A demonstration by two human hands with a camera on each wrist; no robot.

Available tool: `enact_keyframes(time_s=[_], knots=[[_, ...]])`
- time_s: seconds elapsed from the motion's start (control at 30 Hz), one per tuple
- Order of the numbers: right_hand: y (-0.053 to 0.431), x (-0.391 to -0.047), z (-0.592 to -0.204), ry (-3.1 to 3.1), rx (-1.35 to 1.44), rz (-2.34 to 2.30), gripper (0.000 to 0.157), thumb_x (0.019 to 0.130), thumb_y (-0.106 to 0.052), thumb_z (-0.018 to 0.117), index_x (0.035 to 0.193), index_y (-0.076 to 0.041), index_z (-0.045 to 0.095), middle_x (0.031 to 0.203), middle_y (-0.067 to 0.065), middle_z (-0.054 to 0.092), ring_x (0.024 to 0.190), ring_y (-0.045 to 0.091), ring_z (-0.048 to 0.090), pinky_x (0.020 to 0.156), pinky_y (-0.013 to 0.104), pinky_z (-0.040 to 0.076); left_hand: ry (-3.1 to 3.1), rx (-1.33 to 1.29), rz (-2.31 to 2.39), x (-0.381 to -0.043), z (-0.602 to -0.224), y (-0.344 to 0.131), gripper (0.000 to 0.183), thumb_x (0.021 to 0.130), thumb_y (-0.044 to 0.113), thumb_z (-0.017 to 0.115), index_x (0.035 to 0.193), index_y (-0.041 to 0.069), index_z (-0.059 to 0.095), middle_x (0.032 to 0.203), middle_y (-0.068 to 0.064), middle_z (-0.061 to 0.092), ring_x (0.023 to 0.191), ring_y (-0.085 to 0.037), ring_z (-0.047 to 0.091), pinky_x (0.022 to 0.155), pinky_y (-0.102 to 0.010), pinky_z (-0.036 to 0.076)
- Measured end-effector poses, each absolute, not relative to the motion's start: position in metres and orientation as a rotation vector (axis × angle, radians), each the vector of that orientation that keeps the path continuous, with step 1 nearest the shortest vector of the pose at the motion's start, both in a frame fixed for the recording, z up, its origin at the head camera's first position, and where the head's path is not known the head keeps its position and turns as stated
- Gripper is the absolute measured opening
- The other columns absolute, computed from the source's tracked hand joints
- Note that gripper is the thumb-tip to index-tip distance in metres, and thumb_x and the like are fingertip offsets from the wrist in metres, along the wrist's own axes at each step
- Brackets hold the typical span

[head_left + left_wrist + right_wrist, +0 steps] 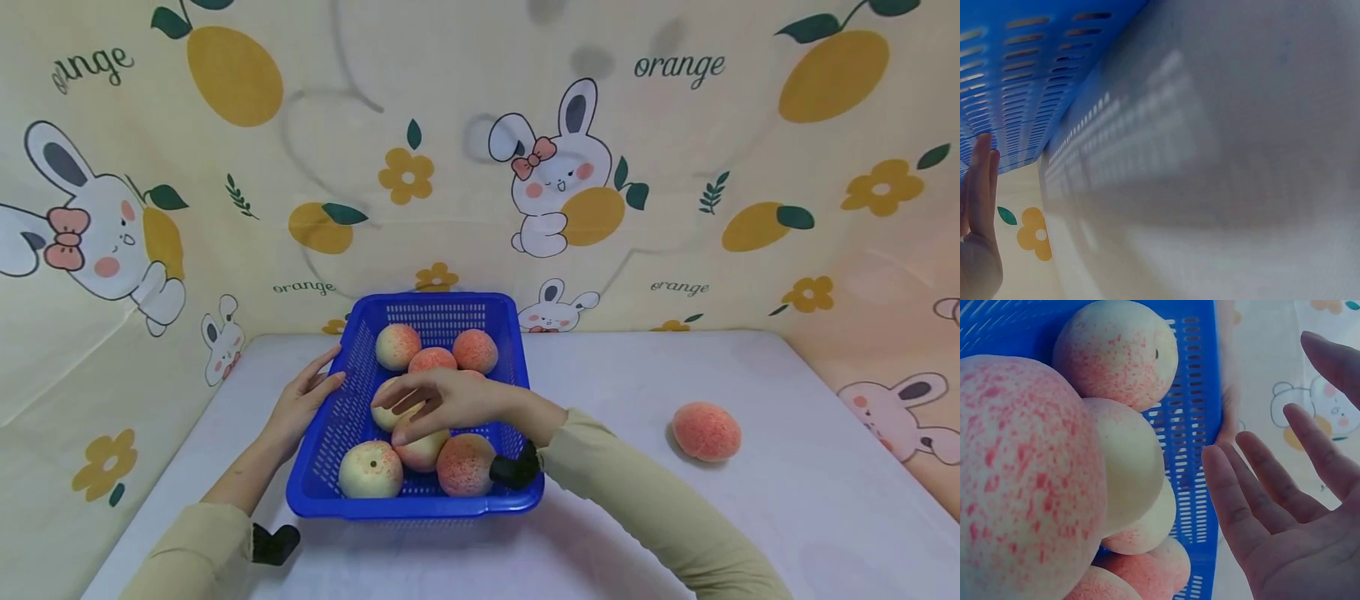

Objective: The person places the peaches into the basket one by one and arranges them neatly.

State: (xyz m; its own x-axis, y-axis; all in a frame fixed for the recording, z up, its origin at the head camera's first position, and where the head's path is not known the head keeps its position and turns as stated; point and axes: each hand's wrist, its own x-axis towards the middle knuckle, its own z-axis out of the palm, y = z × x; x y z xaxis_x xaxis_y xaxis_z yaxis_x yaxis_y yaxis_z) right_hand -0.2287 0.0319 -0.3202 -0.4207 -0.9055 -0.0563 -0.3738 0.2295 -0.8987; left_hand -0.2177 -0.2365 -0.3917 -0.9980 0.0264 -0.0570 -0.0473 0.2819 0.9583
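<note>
A blue plastic basket (330, 505) with slotted walls stands on the table, holding several toy peaches (371, 469) in pale yellow and pink. At its left side, my left hand (298, 406) touches the wall near the rim; the left wrist view shows straight fingers (980, 181) against the slotted wall. My right hand (450, 400) hovers over the middle of the basket, holding nothing and covering some of the peaches. In the right wrist view its fingers (1266, 506) are spread and slightly bent, apart from the peaches (1119, 356).
One more pink peach (707, 432) lies alone on the white tabletop (600, 400), right of the basket. Behind the table hangs a backdrop cloth (450, 83) printed with rabbits and oranges. A black strap end (276, 545) sticks out from the left sleeve.
</note>
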Motion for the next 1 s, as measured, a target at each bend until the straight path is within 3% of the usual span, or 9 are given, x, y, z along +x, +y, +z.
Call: enact_keyframes(time_s=[0.13, 0.4, 0.63, 1.0], knots=[[0.038, -0.228, -0.318, 1.919, -1.200, -1.183, 0.047, 0.090, -0.013, 0.067, 0.134, -0.010, 0.052, 0.135, 0.002, 0.056, 0.129, 0.029, 0.049, 0.103, 0.032, 0.046, 2.459, -0.006, 1.858, -0.217, -0.390, -0.236, 0.063, 0.098, 0.044, 0.049, 0.153, 0.027, 0.023, 0.141, -0.025, 0.045, 0.093, -0.006, 0.064, 0.077, -0.024, 0.057], [0.055, -0.228, -0.318, 1.929, -1.223, -1.326, 0.045, 0.090, -0.009, 0.066, 0.134, -0.009, 0.054, 0.137, 0.018, 0.053, 0.127, 0.031, 0.052, 0.099, 0.028, 0.048, 2.464, -0.003, 1.852, -0.216, -0.391, -0.235, 0.065, 0.098, 0.043, 0.050, 0.154, 0.025, 0.022, 0.142, -0.024, 0.044, 0.090, -0.002, 0.063, 0.075, -0.022, 0.056], [0.068, -0.226, -0.316, 1.976, -1.124, -1.403, 0.042, 0.089, -0.013, 0.068, 0.129, -0.011, 0.057, 0.131, 0.009, 0.058, 0.124, 0.020, 0.054, 0.099, 0.029, 0.048, 2.467, 0.004, 1.854, -0.216, -0.392, -0.236, 0.064, 0.098, 0.043, 0.049, 0.154, 0.024, 0.023, 0.142, -0.025, 0.044, 0.089, -0.002, 0.064, 0.075, -0.022, 0.056], [0.095, -0.229, -0.316, 1.977, -1.075, -1.488, 0.047, 0.091, -0.020, 0.066, 0.133, -0.003, 0.053, 0.133, 0.012, 0.057, 0.125, 0.030, 0.053, 0.101, 0.034, 0.048, 2.463, 0.000, 1.854, -0.215, -0.390, -0.236, 0.064, 0.098, 0.044, 0.049, 0.154, 0.024, 0.023, 0.143, -0.025, 0.043, 0.089, -0.001, 0.064, 0.075, -0.022, 0.056]])
